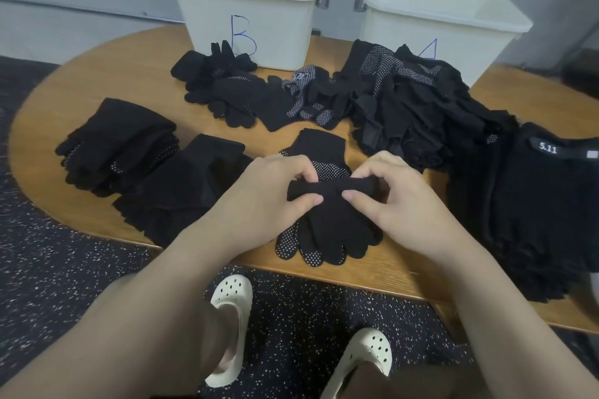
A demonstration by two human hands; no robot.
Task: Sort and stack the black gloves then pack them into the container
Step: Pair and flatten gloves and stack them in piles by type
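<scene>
A black glove (327, 220) with white grip dots lies near the table's front edge, its fingers pointing toward me. My left hand (275, 191) and my right hand (389, 194) both pinch its rolled cuff from either side. Under it lies another dotted black glove (324, 152). Two neat stacks of black gloves (120, 142) (181, 188) sit to the left. A big loose heap of black gloves (405, 107) covers the middle and right. Two white containers stand at the back, one marked B (246, 6), the other marked A (444, 19).
The round wooden table (64, 97) ends just before my knees. More black gloves with a 5.11 label (534, 204) are piled at the right edge. A smaller loose pile (223, 87) lies before container B. My feet in white clogs (230, 317) stand on speckled dark floor.
</scene>
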